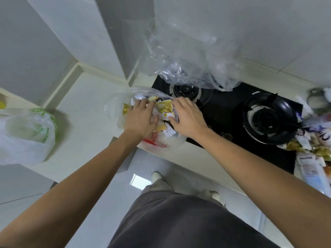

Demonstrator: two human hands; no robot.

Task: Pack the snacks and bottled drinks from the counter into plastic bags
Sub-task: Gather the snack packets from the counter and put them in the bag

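Plastic bag (pixel 114 111) half filled; both hands (pixel 141 120) (pixel 188 119), fingers grasping snack packets (pixel 163 108) inside; more snacks (pixel 308 145) wait at three o'clock.

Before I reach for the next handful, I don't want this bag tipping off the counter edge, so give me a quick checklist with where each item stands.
1. Bag mouth open: ok. The clear bag gapes upward around the snack packets.
2. Both hands free to let go: cannot tell. The left hand and right hand press on the packets; any grip is hidden.
3. Bag fully on the counter: not ok. Its near side bulges at the front edge.
4. More snacks left to pack: ok. A snack pile lies right of the stove.
5. Spare bag ready: ok. A clear empty bag lies behind the stove.
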